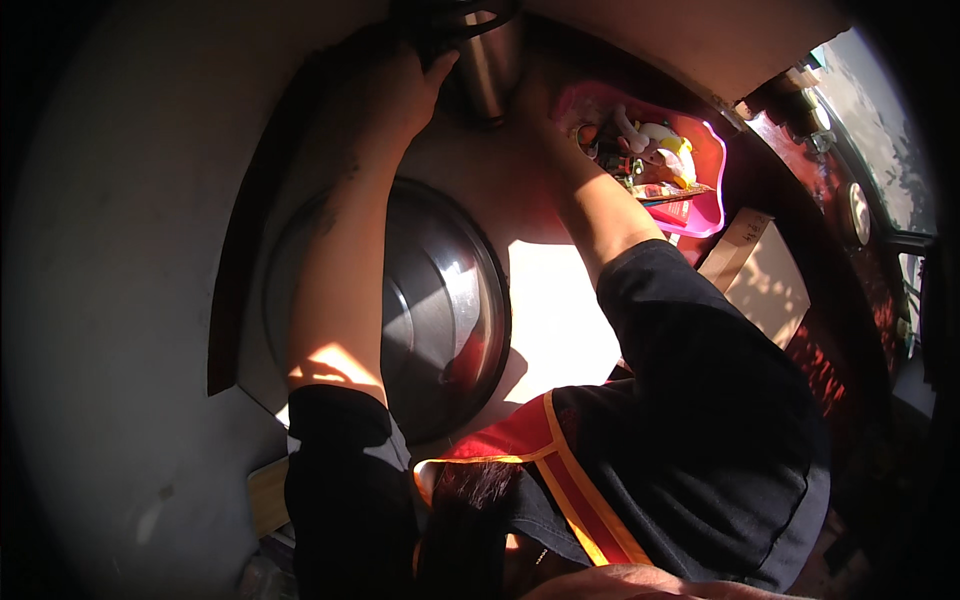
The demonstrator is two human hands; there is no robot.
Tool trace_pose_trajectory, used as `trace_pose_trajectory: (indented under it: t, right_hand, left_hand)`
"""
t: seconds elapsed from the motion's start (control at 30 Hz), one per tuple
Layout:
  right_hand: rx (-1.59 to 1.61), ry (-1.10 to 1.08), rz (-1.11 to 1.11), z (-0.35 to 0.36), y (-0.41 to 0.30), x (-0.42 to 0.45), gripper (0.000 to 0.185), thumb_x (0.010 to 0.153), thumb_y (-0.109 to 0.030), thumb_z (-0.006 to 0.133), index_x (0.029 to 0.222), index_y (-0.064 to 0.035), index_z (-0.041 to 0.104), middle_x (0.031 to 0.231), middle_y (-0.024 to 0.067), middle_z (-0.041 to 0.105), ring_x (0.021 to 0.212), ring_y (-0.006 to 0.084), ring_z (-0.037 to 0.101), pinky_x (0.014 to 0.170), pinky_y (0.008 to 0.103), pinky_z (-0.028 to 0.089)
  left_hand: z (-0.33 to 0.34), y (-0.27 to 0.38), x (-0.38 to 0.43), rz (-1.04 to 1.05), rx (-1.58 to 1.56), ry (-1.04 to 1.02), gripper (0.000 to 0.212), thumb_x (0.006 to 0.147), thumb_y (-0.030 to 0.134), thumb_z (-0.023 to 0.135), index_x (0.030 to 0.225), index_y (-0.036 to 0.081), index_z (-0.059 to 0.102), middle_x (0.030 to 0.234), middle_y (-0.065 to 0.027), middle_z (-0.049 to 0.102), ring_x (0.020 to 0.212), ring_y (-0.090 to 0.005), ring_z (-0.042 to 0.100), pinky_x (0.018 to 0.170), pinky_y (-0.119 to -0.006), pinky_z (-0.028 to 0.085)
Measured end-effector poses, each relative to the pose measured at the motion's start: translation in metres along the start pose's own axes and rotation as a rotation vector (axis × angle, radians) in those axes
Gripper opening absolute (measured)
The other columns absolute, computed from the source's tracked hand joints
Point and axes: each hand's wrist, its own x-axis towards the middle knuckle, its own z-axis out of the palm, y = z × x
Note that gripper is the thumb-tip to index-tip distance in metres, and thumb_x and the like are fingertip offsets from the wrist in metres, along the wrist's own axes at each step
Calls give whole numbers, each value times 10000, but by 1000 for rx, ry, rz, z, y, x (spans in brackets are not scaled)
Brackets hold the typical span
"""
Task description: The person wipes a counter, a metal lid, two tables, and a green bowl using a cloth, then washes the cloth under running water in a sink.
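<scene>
At the top of the head view stands a shiny steel vessel (489, 64) with a black top and a looped black handle (480, 22). My left hand (409, 86) is against its dark left side, with the thumb pointing towards the steel body. Shadow and dark parts hide its other fingers. My right hand (534, 94) is in deep shadow at the vessel's right side, and its fingers cannot be made out. Under my left forearm lies a large round metal lid or basin (427, 300) with ringed ridges, partly covered by the arm.
A pink plastic tray (718, 161) beyond my right forearm holds small toys and packets. Beside it is a cardboard box (769, 289). Further right, a window (874, 127) has jars along its sill. Bright sunlight falls on the white surface (559, 315) between my arms.
</scene>
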Motion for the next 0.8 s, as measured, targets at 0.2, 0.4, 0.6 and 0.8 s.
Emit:
trace_pose_trajectory:
  t: [0.2,0.4,0.6,0.8]
  right_hand:
    - [198,-100,-13,-26,-7,-86,355,923,-241,526,1154,1,643,1143,253,642,1022,403,634,865,427,518]
    - [1179,-208,15,-191,-200,-18,190,983,-115,485,1108,-31,601,801,-1,547,709,73,528,563,207,394]
    - [-419,218,-1431,-186,-324,60,227,842,-227,598,961,-81,724,970,109,693,909,287,653,892,428,493]
    - [-1275,-86,-1394,-145,-352,13,215,736,-303,628,799,-121,723,835,88,701,833,286,655,741,403,503]
  left_hand:
    - [20,-14,0,11,106,64,619,959,554,534,973,-53,653,868,-231,683,781,-370,669,698,-434,533]
    - [0,-6,-21,-116,109,43,559,953,511,566,840,-20,700,777,-212,676,730,-346,665,660,-438,515]
    - [-6,19,-22,-172,73,53,540,928,503,589,821,-10,718,759,-178,686,710,-312,668,668,-429,520]
    - [51,14,-22,-376,-250,317,462,919,427,630,1035,-20,653,903,-258,689,885,-393,679,779,-472,541]
